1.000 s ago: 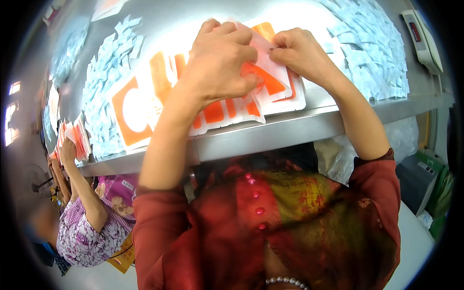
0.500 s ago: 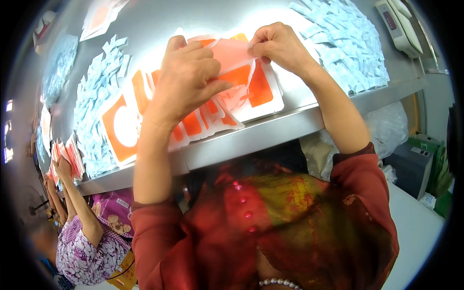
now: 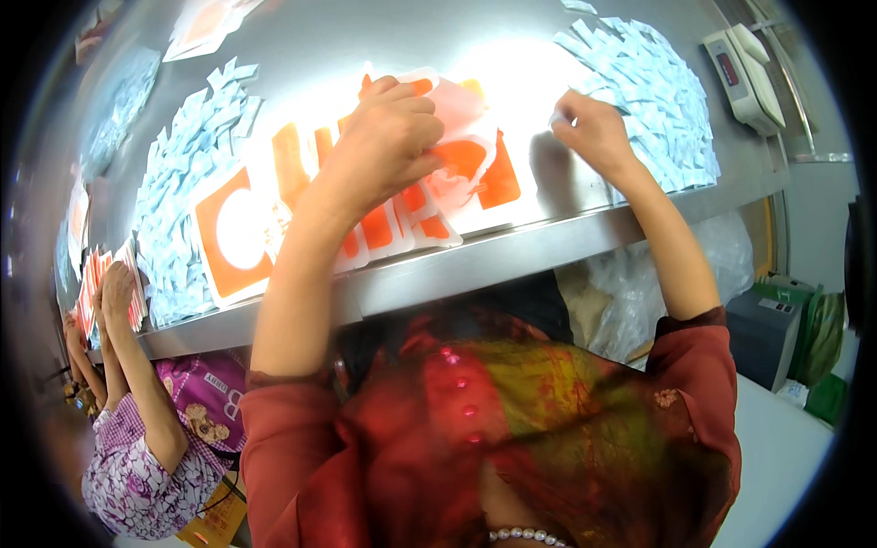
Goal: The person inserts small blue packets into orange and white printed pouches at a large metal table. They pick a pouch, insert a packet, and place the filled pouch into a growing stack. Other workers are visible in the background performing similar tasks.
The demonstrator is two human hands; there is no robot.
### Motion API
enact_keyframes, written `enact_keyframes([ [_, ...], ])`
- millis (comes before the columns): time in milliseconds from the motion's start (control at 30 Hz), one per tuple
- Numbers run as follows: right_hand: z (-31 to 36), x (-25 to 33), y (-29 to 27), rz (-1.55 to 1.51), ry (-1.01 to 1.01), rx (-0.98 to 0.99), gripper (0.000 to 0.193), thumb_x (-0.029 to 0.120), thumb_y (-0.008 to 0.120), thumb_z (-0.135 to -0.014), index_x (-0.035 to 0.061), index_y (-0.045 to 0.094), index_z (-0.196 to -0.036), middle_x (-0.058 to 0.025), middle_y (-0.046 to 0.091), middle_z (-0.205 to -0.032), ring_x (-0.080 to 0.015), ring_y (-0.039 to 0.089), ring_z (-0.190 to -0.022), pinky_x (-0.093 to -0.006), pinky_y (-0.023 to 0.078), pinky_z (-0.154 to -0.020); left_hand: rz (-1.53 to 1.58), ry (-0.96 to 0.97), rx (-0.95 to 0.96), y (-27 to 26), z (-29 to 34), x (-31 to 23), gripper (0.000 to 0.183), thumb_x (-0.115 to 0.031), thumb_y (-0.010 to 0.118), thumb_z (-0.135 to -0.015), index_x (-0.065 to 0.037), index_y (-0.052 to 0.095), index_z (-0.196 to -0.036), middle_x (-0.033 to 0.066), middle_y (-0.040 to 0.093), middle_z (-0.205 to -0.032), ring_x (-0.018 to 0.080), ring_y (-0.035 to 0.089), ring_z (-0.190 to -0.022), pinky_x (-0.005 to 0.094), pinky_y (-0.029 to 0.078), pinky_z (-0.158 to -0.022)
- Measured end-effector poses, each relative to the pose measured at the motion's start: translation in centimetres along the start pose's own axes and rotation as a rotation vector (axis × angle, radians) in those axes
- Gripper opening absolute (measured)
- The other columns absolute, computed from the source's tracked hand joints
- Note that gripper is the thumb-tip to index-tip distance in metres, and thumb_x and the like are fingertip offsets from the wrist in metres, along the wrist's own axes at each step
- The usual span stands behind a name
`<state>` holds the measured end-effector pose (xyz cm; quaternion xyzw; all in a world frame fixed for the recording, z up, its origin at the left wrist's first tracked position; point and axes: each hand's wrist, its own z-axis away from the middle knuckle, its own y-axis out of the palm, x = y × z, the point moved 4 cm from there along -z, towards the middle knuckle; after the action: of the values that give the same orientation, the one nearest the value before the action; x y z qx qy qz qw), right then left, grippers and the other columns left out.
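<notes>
My left hand [image 3: 388, 137] is closed at the top edge of a translucent orange-and-white plastic pouch [image 3: 457, 178]. That pouch lies over several other flat orange-and-white pouches [image 3: 379, 233], fanned out along the table's front edge. To the right, my right hand [image 3: 592, 132] is raised over the steel table with its fingers pinched together. A small pale-blue packet [image 3: 555, 119] shows at its fingertips, partly hidden. Beside that hand is a large heap of small light-blue packets [image 3: 653, 100].
Another heap of blue packets [image 3: 187, 183] spreads on the left, near a clear bag of packets [image 3: 119, 110]. A white scale [image 3: 744, 82] stands at the far right. At the left, a co-worker's hand [image 3: 117, 288] touches a row of red-and-white pouches [image 3: 96, 292].
My right hand has left the pouch's edge and moved right, beside the blue heap, where a small packet shows at its fingertips. My left hand stays at the pouch, slightly further right.
</notes>
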<state>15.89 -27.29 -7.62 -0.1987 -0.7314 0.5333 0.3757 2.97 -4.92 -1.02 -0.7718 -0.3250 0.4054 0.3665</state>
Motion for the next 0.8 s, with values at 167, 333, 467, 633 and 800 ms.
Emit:
enact_keyframes([
  [167, -1.0, 7.7, -5.8, -0.969, 0.134, -0.264, 0.019, 0.018, 0.068, -0.081, 0.0031, 0.060, -0.090, -0.0009, 0.060, -0.064, -0.0047, 0.053, -0.052, -0.0167, 0.038, -0.044, 0.010, -0.004, -0.017, 0.1, 0.5, 0.6, 0.034, -0.008, 0.075, -0.055, -0.001, 0.043, -0.056, 0.0071, 0.041, -0.060, 0.0245, 0.041, -0.067, 0.0354, 0.038, -0.068],
  [333, -1.3, 11.6, -2.7, -0.816, 0.098, -0.038, 0.028, 0.019, 0.068, -0.082, 0.0014, 0.058, -0.101, -0.0017, 0.065, -0.077, -0.0033, 0.055, -0.066, -0.0167, 0.042, -0.052, 0.048, -0.005, -0.004, -0.4, 0.2, 0.3, 0.031, -0.011, 0.075, -0.054, -0.001, 0.045, -0.057, 0.0065, 0.042, -0.060, 0.0241, 0.041, -0.067, 0.0349, 0.038, -0.068],
  [467, -1.4, 10.0, -3.2, -0.787, 0.104, -0.145, 0.036, 0.023, 0.070, -0.081, -0.0013, 0.058, -0.105, -0.0032, 0.065, -0.077, -0.0054, 0.056, -0.064, -0.0190, 0.043, -0.053, -0.020, 0.042, -0.018, -0.7, 0.3, 0.1, 0.030, -0.012, 0.074, -0.054, -0.002, 0.046, -0.056, 0.0060, 0.043, -0.061, 0.0240, 0.042, -0.067, 0.0354, 0.037, -0.067],
  [633, -1.7, 10.6, -1.3, -0.799, 0.129, 0.255, 0.034, 0.020, 0.063, -0.080, -0.0041, 0.060, -0.103, -0.0038, 0.058, -0.067, -0.0101, 0.053, -0.061, -0.0252, 0.043, -0.054, -0.089, -0.048, 0.122, -0.7, -0.4, 0.2, 0.026, -0.014, 0.075, -0.053, -0.005, 0.056, -0.069, 0.0057, 0.057, -0.078, 0.0264, 0.051, -0.077, 0.0368, 0.040, -0.076],
  [800, -1.5, 12.3, 1.7, -0.881, 0.101, 0.364, 0.020, 0.015, 0.055, -0.071, -0.0032, 0.061, -0.076, -0.0149, 0.059, -0.066, -0.0223, 0.055, -0.063, -0.0343, 0.044, -0.060, -0.164, 0.046, -0.102, -1.4, -1.0, -0.7, 0.048, -0.015, 0.073, -0.052, -0.009, 0.058, -0.098, 0.0073, 0.053, -0.122, 0.0311, 0.051, -0.105, 0.0446, 0.035, -0.094],
])
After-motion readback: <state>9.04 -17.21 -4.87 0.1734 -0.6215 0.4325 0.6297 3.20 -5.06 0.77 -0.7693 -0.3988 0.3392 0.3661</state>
